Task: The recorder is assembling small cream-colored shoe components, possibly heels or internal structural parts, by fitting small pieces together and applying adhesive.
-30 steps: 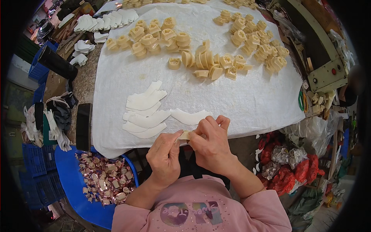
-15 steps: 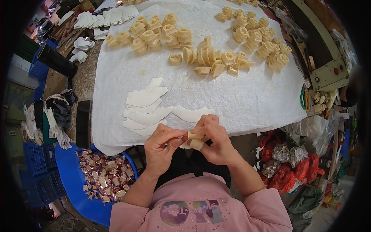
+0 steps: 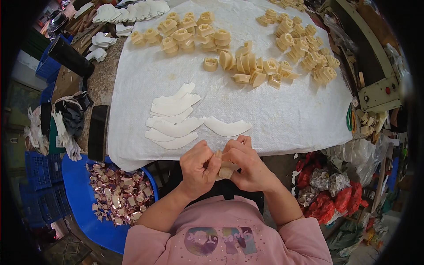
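Observation:
Just in front of the table's near edge, my two hands meet around a small cream-coloured curved piece. My right hand grips it from the right, fingers curled over it. My left hand is closed, with its thumb and fingers pressed together at the left side of the piece. Much of the piece is hidden by fingers. Beyond the hands lies a single white curved strip. To its left, several similar white strips overlap in a loose stack.
Clusters of cream ring-shaped pieces stand on the white-covered table, with more at far right. A phone lies at the left. Below it, a blue tub holds shiny scraps. Red plastic bags sit at lower right.
The view has shifted slightly, so the table things appear further right. My left fingers have curled in closer to the piece, which is now more covered.

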{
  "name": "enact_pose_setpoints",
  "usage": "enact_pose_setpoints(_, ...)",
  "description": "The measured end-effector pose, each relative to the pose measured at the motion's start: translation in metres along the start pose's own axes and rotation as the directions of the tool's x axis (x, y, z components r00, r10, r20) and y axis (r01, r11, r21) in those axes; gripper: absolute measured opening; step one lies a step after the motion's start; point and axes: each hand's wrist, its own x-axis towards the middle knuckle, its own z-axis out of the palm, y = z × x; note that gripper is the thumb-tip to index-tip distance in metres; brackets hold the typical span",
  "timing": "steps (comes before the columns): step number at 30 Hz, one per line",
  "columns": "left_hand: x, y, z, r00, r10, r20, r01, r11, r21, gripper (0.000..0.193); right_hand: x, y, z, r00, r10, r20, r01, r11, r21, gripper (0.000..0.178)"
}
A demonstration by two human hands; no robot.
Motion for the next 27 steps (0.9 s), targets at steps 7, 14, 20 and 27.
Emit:
enact_pose_setpoints(7,0.007,0.004,-0.009,0.968,0.248,-0.032,-0.242,0.963,0.12,0.015,-0.005,0.013,-0.001,0.98,-0.112,-0.164,0.084,0.982,-0.171,0.028)
enact_pose_setpoints(14,0.005,-0.006,-0.025,0.966,0.21,-0.148,-0.197,0.976,0.097,0.027,-0.004,-0.019,-0.005,0.954,-0.107,-0.28,0.053,0.98,-0.193,0.026)
enact_pose_setpoints(20,0.007,0.013,-0.012,0.966,0.227,-0.121,-0.242,0.963,-0.121,0.023,-0.022,-0.005,0.032,0.819,0.494,-0.29,-0.105,0.628,0.771,0.022)
enact_pose_setpoints(27,0.002,0.012,-0.008,0.941,0.328,0.082,-0.331,0.943,0.03,0.022,-0.036,-0.007,0.023,0.788,0.587,-0.187,-0.153,0.48,0.864,0.023)
